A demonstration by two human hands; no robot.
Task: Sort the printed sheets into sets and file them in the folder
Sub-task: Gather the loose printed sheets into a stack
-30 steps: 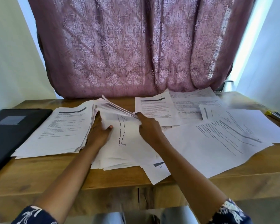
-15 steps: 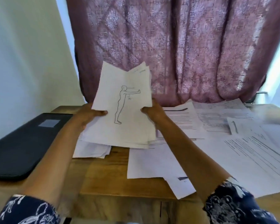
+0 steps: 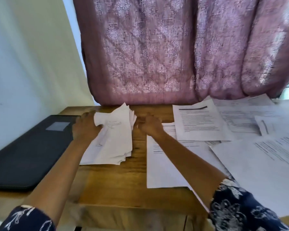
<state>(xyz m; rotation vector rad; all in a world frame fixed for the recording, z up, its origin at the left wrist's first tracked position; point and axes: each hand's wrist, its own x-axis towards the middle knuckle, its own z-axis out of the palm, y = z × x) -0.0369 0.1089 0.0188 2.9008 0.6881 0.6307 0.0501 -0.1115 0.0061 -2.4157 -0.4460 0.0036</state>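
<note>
Stack (image 3: 113,139) lowered from mid-air onto tabletop (image 3: 110,180), beside folder (image 3: 28,147). Left hand (image 3: 86,129) grips corner; right hand (image 3: 150,126) at edge, grasp unclear. Risk: uneven sheets fan out, sets mix.

Daylight glowing through curtain (image 3: 157,52), motion blur (hands especially), wide-angle warping

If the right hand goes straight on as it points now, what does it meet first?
The right hand probably meets the stack of sheets that the left hand grips; blur leaves depth uncertain.
</note>
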